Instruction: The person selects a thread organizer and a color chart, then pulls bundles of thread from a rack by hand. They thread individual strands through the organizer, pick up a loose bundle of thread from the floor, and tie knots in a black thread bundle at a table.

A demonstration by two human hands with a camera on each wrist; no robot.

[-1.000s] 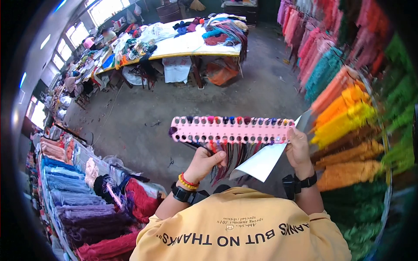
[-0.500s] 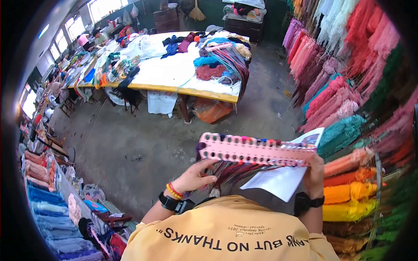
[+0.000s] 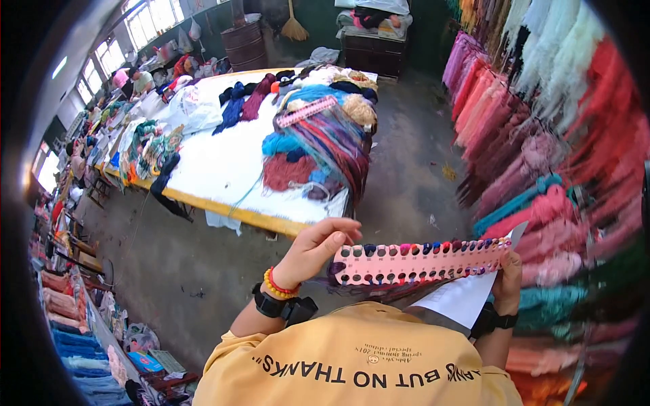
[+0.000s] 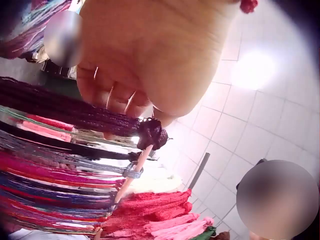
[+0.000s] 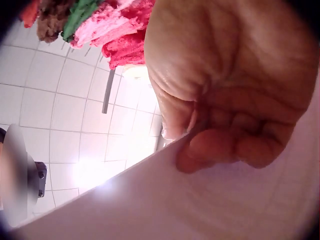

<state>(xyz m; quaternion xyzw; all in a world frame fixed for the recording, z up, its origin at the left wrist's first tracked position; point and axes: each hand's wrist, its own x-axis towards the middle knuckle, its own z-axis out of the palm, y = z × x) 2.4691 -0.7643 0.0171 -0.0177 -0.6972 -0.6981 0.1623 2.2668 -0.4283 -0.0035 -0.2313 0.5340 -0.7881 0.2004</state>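
A long pink card (image 3: 426,265) with holes along both edges carries knotted yarn threads in many colours. My right hand (image 3: 508,279) grips its right end together with a white paper sheet (image 3: 467,298). In the right wrist view the fingers (image 5: 215,147) curl against the sheet. My left hand (image 3: 313,252) is by the card's left end, fingers extended. Seen from the left wrist, that hand's fingers lie behind a dark purple yarn bundle (image 4: 65,107) knotted at the card's end. More threads (image 4: 60,185) hang below the bundle.
Ahead stands a white-topped table (image 3: 217,176) heaped with yarn; another pink holed card (image 3: 308,111) lies there. Hanks of pink yarn (image 3: 481,115) hang along the right. Blue hanks (image 3: 81,365) are stacked at the lower left. A barrel (image 3: 244,47) stands at the back.
The head view has come nearer the table. My left hand has left the threads under the card and moved up beside its left end. Card and sheet have shifted right in view.
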